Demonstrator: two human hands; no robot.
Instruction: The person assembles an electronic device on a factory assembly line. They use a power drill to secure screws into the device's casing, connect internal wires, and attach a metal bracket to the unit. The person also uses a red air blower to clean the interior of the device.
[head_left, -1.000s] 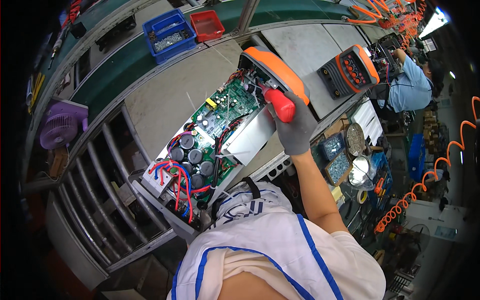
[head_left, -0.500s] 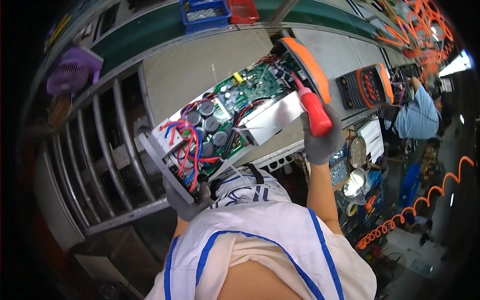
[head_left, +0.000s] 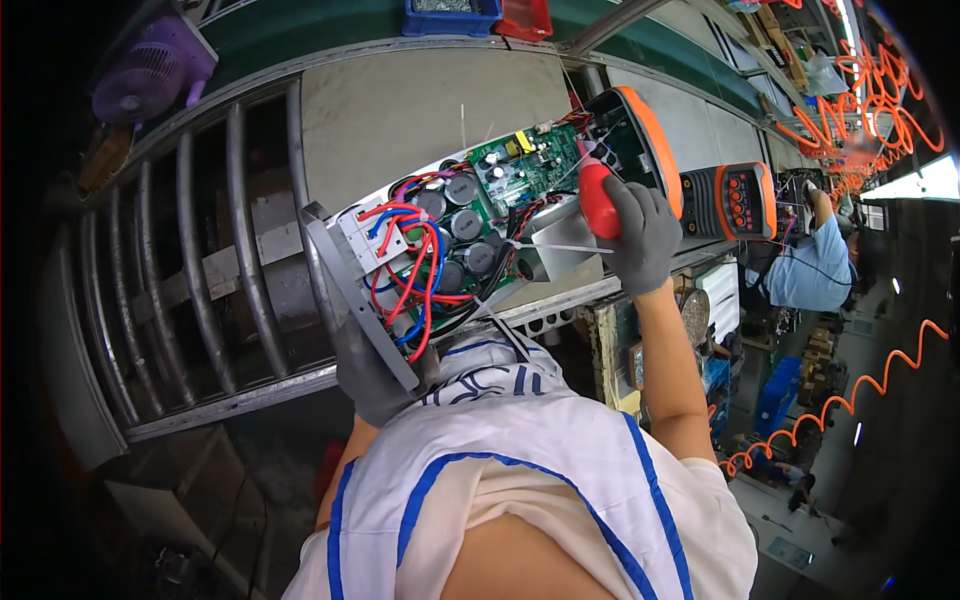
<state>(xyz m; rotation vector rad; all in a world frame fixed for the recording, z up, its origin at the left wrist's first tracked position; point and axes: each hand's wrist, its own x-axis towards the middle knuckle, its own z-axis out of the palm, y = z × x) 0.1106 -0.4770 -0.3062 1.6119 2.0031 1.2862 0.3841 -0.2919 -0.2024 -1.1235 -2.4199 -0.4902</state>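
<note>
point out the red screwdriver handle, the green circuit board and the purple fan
red screwdriver handle [head_left: 598,200], head view, on the bare upper part of the handle above the gloved right hand
green circuit board [head_left: 528,165], head view, on the board's middle
purple fan [head_left: 140,82], head view, on the round front grille

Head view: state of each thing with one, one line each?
Machine case: open, circuit board and wires exposed.
Red-handled screwdriver: gripped, tip in the case.
Right hand: gloved, closed on the screwdriver.
Left hand: gloved, gripping the near end of the case.
Purple fan: cannot tell if running.
Second orange unit: closed, on the bench.
</note>
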